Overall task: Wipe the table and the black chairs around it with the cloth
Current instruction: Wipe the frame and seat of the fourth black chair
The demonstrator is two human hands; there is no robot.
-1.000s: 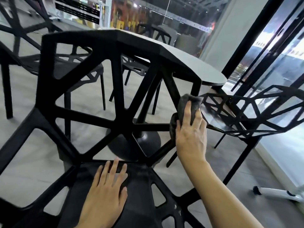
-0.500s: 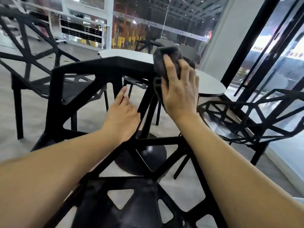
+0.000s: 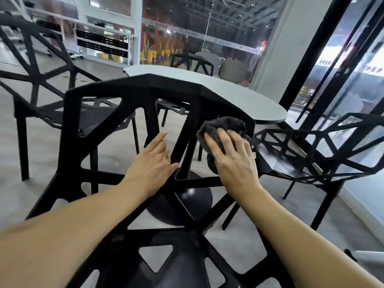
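A black lattice chair stands right in front of me, its open-work backrest filling the middle of the view. My right hand grips a dark grey cloth and presses it against the right part of that backrest. My left hand rests with straight fingers on a diagonal strut near the backrest's middle. Behind the chair stands the oval grey table on a black pedestal base.
Another black chair stands to the right by the glass wall, one more black chair to the left, and a far black chair behind the table. Grey armchairs sit beyond. The floor is light grey tile.
My right hand brought the cloth from the backrest's lower right up to its top rim, then back down its right side. My left hand left the seat and came to a backrest strut.
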